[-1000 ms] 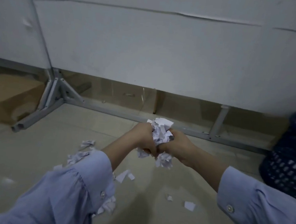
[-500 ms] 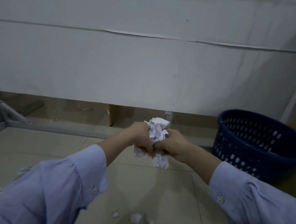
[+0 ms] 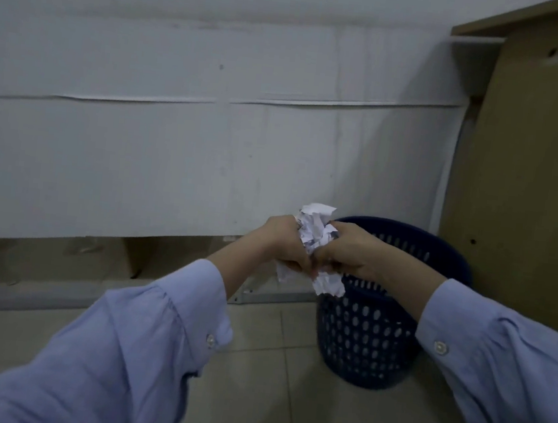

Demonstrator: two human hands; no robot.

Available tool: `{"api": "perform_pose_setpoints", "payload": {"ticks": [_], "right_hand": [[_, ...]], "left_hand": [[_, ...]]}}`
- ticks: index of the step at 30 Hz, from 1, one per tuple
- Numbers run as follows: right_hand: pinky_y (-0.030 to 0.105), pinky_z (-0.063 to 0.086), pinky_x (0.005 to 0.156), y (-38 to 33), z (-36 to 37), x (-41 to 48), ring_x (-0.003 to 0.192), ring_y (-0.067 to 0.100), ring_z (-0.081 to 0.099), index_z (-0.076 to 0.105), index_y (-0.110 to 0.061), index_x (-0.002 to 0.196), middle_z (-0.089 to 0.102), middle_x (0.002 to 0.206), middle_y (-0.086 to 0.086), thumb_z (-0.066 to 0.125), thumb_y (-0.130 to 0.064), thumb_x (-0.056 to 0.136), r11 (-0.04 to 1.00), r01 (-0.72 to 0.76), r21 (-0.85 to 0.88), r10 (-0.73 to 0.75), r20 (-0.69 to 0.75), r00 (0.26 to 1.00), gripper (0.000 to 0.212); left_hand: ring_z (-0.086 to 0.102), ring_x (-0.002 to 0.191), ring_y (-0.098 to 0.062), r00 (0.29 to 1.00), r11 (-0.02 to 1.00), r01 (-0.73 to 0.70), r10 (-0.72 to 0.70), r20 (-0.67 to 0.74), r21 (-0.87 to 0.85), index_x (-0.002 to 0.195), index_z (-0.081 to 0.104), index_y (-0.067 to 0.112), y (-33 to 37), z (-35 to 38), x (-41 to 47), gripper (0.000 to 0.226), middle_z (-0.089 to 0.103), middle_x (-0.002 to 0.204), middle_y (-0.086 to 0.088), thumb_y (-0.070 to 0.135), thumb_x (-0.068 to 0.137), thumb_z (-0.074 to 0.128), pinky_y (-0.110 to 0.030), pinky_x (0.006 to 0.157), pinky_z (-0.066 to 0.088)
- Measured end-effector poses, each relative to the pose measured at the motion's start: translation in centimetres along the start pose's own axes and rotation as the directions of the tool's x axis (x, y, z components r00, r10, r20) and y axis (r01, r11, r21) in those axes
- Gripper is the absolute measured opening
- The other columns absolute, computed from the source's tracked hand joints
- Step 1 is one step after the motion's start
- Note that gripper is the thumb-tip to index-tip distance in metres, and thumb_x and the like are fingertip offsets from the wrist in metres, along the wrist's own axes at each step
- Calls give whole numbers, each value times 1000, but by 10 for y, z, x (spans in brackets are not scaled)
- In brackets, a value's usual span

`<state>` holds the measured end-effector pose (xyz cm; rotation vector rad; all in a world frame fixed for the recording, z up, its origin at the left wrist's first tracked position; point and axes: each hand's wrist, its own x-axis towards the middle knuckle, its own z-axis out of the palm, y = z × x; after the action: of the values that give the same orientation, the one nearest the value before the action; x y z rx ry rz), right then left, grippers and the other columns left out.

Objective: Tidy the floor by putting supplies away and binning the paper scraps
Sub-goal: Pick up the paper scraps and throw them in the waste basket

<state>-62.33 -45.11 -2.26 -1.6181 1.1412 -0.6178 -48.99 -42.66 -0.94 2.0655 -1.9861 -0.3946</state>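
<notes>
Light blue long sleeves (image 3: pixel 124 360), each cuff (image 3: pixel 200 292) closed by a pale button (image 3: pixel 210 340).

paper scraps (image 3: pixel 313 235): white, crumpled wad, held aloft | bin (image 3: pixel 371 334): dark-blue perforated, upright, floor

Head cam, fwd/down, facing wall (image 3: pixel 172 165), bin (image 3: pixel 370 345) near

Paper wad (image 3: pixel 314 233) between both hands, above bin's (image 3: pixel 364 337) left rim.
</notes>
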Motion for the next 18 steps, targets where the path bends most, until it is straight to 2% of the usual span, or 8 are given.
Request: {"api": "perform_pose_setpoints", "payload": {"ticks": [3, 6, 8, 11, 13, 15, 16, 18], "right_hand": [[34, 57, 69, 12, -37, 0, 77, 24, 64, 63, -11, 105, 67, 94, 14, 70, 11, 67, 997, -35, -72, 31, -53, 998, 44], [38, 56, 86, 29, -62, 2, 91, 26, 64, 61, -10, 116, 66, 105, 15, 72, 4, 71, 989, -67, -132, 55, -90, 994, 49], [43, 54, 89, 41, -73, 1, 90, 26, 63, 57, -5, 122, 64, 112, 23, 70, 4, 73, 987, -68, -143, 51, -121, 991, 51], [47, 54, 78, 62, -83, 0, 80, 32, 59, 51, 5, 122, 57, 120, 34, 64, 11, 76, 994, -55, -99, 37, -172, 984, 49], [36, 54, 63, 76, -86, 4, 74, 31, 60, 49, 5, 125, 56, 122, 33, 64, 10, 76, 994, -64, -92, 48, -173, 984, 51], [26, 50, 57, 86, -86, 12, 66, 17, 57, 51, 3, 123, 58, 121, 31, 66, 6, 77, 995, -74, -68, 61, -176, 983, 49], [27, 51, 60, 89, -86, 17, 69, 17, 58, 53, 3, 122, 59, 120, 29, 66, 2, 79, 994, -79, -77, 64, -175, 982, 45], [31, 51, 79, 94, -87, 22, 90, 25, 61, 57, 0, 120, 62, 117, 22, 61, -10, 88, 982, -109, -152, 84, -159, 984, 33]], "left_hand": [[64, 96, -16, 1000, 999, -24, 24, 7, -28, 101, 67, 18, 30, 20, 27, 48, 69, 104, -2, 36, 60, 84, -25, 78, 50], [60, 86, -15, 999, 999, -45, 45, 14, 0, 103, 65, 18, 56, 44, 47, 52, 66, 100, -1, 41, 59, 82, -24, 70, 48], [57, 81, -14, 999, 999, -52, 52, 13, -5, 101, 65, 18, 66, 59, 58, 50, 65, 97, -1, 39, 59, 82, -23, 64, 44], [60, 89, -17, 998, 996, -55, 56, 9, -64, 105, 62, 13, 72, 78, 70, 55, 66, 103, -4, 30, 58, 85, -23, 65, 44], [59, 98, -21, 999, 996, -46, 46, -5, -74, 114, 53, 7, 74, 87, 75, 64, 62, 110, -8, 29, 62, 84, -24, 68, 44], [57, 102, -25, 999, 995, -39, 37, -26, -94, 116, 43, 3, 76, 93, 77, 69, 58, 113, -12, 25, 65, 83, -27, 69, 43], [56, 103, -27, 999, 994, -40, 37, -25, -104, 117, 41, 2, 77, 94, 79, 70, 56, 114, -15, 22, 65, 83, -28, 70, 43], [53, 109, -29, 999, 993, -47, 47, -1, -112, 121, 37, 0, 79, 97, 82, 76, 52, 120, -18, 19, 64, 83, -30, 75, 44]]}}
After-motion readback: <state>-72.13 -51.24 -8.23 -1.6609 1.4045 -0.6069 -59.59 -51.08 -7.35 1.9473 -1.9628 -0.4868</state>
